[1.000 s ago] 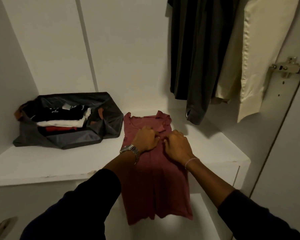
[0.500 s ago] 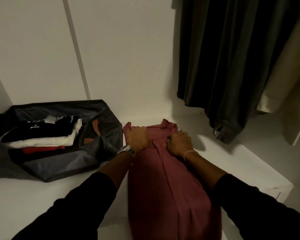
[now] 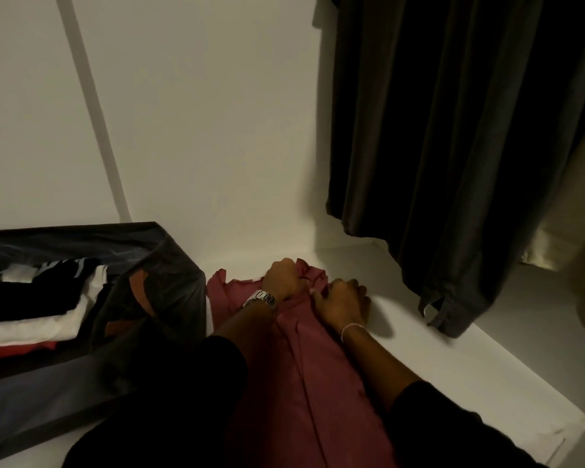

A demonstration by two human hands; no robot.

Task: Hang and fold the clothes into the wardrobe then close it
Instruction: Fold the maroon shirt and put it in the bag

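Maroon shirt [image 3: 304,383]: laid flat on the white wardrobe shelf [image 3: 453,352], collar end toward the back wall, length running toward the viewer; a lengthwise fold crease down its middle.
Left hand [image 3: 282,279]: at the collar end of the shirt, fingers curled into a fist gripping the fabric; silver wristwatch [image 3: 260,297] on the wrist; black sleeve on the forearm.
Right hand [image 3: 342,303]: just beside the left, resting on the shirt's right edge near the collar, fingers bent down onto the cloth; whether they pinch it, cannot tell; thin bracelet [image 3: 351,329] at the wrist.
Dark fabric storage bag [image 3: 169,292]: on the shelf left of the shirt, touching it; open, holding a stack of folded clothes [image 3: 38,309], black over white over red.
Dark hanging garment [image 3: 453,146]: above the shelf at right, hem near the surface; pale cream garment [image 3: 554,238] hanging behind it.
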